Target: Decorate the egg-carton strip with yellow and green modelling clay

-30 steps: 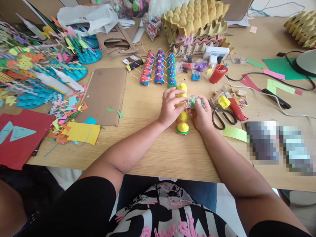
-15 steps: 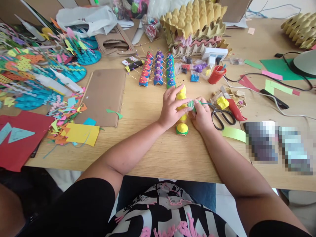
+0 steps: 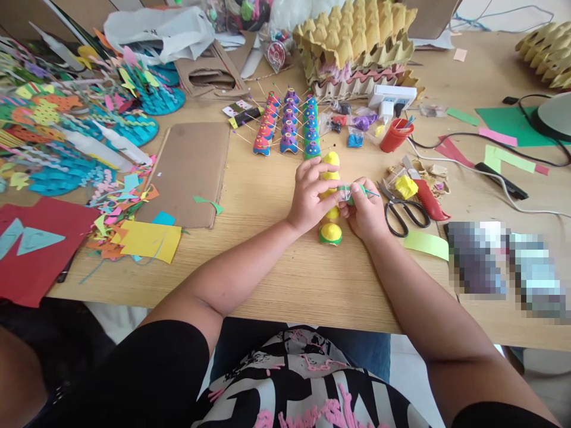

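In front of me, my left hand [image 3: 308, 197] pinches a clear plastic end of a small green packet [image 3: 345, 194], possibly wrapped modelling clay. My right hand [image 3: 368, 209] grips the green part between thumb and curled fingers. A thin teal stick [image 3: 373, 193] pokes out past the right thumb. Beneath both hands lies a yellow painted egg-carton strip [image 3: 331, 231] with a green lower edge, its middle partly hidden. Black-handled scissors [image 3: 405, 215] rest just right of my right hand. Beyond the hands stand painted caterpillar strips in red [image 3: 262, 142], purple [image 3: 288, 141] and blue-green [image 3: 311, 142].
Stacked egg cartons [image 3: 352, 35] rise at the back. A red cup [image 3: 396, 135] and a red-handled cutter [image 3: 430, 199] sit at right. Flat cardboard [image 3: 187, 178], paper scraps [image 3: 149, 241] and glue bottles [image 3: 96, 150] occupy the left. A white cable [image 3: 495, 178] crosses the right side.
The green packet has turned slightly in my fingers, and the teal stick now tilts further downward. The camera view has shifted a little; both hands stay nearly in place.
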A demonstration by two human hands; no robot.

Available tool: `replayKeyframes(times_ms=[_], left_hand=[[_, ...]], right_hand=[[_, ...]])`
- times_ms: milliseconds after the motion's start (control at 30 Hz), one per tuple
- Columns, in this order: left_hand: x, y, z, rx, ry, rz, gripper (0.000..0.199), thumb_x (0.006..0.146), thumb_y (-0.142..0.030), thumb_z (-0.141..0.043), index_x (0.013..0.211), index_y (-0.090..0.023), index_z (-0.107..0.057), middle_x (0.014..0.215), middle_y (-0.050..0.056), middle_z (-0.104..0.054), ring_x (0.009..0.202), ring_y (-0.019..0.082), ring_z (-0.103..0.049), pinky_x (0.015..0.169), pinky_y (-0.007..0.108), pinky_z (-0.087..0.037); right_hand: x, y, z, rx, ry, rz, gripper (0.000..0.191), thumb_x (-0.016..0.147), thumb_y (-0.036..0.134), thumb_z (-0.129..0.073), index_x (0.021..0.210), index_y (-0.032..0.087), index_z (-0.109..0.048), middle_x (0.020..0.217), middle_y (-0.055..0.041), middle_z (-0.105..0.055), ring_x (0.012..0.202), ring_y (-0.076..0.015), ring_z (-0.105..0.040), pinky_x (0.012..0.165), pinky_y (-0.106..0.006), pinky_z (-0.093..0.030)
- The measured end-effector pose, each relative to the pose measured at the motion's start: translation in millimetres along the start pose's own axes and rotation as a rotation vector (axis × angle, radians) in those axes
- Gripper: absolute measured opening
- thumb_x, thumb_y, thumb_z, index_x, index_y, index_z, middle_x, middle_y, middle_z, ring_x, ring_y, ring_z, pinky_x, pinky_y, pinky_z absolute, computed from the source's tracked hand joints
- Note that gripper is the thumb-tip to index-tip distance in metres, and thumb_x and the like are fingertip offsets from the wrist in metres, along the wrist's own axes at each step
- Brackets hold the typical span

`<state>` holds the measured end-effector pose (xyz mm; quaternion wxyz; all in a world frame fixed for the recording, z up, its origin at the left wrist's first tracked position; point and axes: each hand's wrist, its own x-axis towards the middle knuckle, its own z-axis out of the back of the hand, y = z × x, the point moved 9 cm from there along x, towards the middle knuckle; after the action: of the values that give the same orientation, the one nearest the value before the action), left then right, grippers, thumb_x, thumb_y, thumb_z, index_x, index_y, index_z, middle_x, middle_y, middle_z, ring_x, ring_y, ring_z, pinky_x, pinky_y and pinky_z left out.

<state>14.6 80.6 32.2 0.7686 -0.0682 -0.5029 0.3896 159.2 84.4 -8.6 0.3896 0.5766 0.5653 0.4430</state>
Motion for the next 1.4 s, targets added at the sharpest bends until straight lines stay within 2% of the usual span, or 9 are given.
replayKeyframes(times_ms=[233, 467, 600, 700, 900, 1133, 1267, 1333, 1400], left_hand=[[-1.3, 2.8, -0.6, 0.0, -0.029, 0.008, 0.028, 0.103, -0.051, -0.068, 0.105, -0.031, -0.087, 0.132, 0.005, -0.077, 0.143, 0.025, -0.053, 0.129, 0.049, -0.042], [-0.7, 6.8, -4.3, 0.006, 0.004, -0.004, 0.028, 0.103, -0.049, -0.068, 0.111, -0.03, -0.087, 0.141, 0.006, -0.076, 0.143, 0.024, -0.052, 0.129, 0.049, -0.042], [-0.3, 6.9, -6.0, -0.003, 0.035, 0.006, 0.031, 0.101, -0.05, -0.07, 0.119, -0.03, -0.086, 0.147, 0.007, -0.073, 0.147, 0.025, -0.05, 0.131, 0.05, -0.04], [-0.9, 5.7, -6.0, -0.012, 0.031, -0.01, 0.031, 0.1, -0.051, -0.072, 0.118, -0.03, -0.086, 0.148, 0.006, -0.072, 0.148, 0.026, -0.05, 0.131, 0.05, -0.04], [-2.7, 5.1, -3.4, -0.063, -0.03, -0.035, 0.023, 0.098, -0.049, -0.076, 0.108, -0.031, -0.087, 0.136, 0.006, -0.077, 0.142, 0.025, -0.053, 0.127, 0.05, -0.043], [-1.9, -2.8, 3.6, -0.078, -0.109, -0.063, 0.025, 0.1, -0.051, -0.074, 0.107, -0.031, -0.088, 0.122, 0.005, -0.08, 0.135, 0.024, -0.058, 0.123, 0.047, -0.047], [0.0, 8.9, 4.6, -0.221, -0.17, 0.042, 0.033, 0.099, -0.058, -0.074, 0.099, -0.027, -0.086, 0.115, 0.006, -0.081, 0.129, 0.023, -0.065, 0.123, 0.046, -0.048], [-0.5, 30.4, 4.9, -0.371, -0.244, 0.198, 0.041, 0.096, -0.064, -0.075, 0.099, -0.024, -0.082, 0.111, 0.006, -0.081, 0.119, 0.021, -0.071, 0.119, 0.043, -0.051], [-7.8, 60.2, 5.4, -0.544, -0.381, 0.433, 0.052, 0.095, -0.074, -0.07, 0.104, -0.023, -0.077, 0.103, 0.005, -0.079, 0.102, 0.018, -0.074, 0.104, 0.037, -0.058]], right_hand=[[1.3, 1.8, 8.6, 0.023, -0.088, 0.016, 0.071, 0.06, 0.071, -0.099, 0.079, 0.027, -0.046, 0.057, 0.0101, -0.058, 0.046, -0.0087, -0.052, 0.04, -0.021, -0.035], [1.5, 1.6, 8.5, 0.047, -0.07, 0.029, 0.069, 0.06, 0.065, -0.102, 0.081, 0.027, -0.049, 0.06, 0.0111, -0.061, 0.048, -0.0078, -0.056, 0.045, -0.02, -0.044], [0.5, 1.4, 7.6, 0.077, -0.071, 0.01, 0.066, 0.059, 0.065, -0.102, 0.083, 0.028, -0.053, 0.066, 0.0099, -0.066, 0.056, -0.0096, -0.063, 0.054, -0.022, -0.054], [0.0, -0.4, 6.4, 0.125, -0.073, -0.031, 0.066, 0.055, 0.061, -0.105, 0.082, 0.027, -0.055, 0.07, 0.0101, -0.066, 0.061, -0.0088, -0.062, 0.058, -0.022, -0.056], [1.5, -4.7, 4.4, 0.211, -0.047, -0.077, 0.065, 0.054, 0.049, -0.108, 0.081, 0.026, -0.054, 0.069, 0.0112, -0.059, 0.062, -0.0056, -0.057, 0.058, -0.016, -0.054], [1.1, -3.9, 6.1, 0.265, -0.099, -0.076, 0.066, 0.05, 0.044, -0.109, 0.078, 0.025, -0.052, 0.068, 0.0117, -0.061, 0.064, -0.0057, -0.062, 0.059, -0.016, -0.058], [3.0, -3.4, 12.5, 0.273, -0.155, -0.053, 0.065, 0.052, 0.045, -0.107, 0.078, 0.025, -0.052, 0.068, 0.0114, -0.064, 0.065, -0.0056, -0.065, 0.06, -0.016, -0.059], [5.3, -1.9, 19.3, 0.26, -0.194, -0.018, 0.063, 0.057, 0.046, -0.105, 0.08, 0.026, -0.05, 0.07, 0.0114, -0.064, 0.062, -0.0057, -0.064, 0.057, -0.016, -0.056], [7.0, -1.3, 27.2, 0.254, -0.243, 0.003, 0.063, 0.062, 0.047, -0.103, 0.082, 0.027, -0.047, 0.07, 0.0116, -0.065, 0.058, -0.0055, -0.06, 0.05, -0.016, -0.05]])
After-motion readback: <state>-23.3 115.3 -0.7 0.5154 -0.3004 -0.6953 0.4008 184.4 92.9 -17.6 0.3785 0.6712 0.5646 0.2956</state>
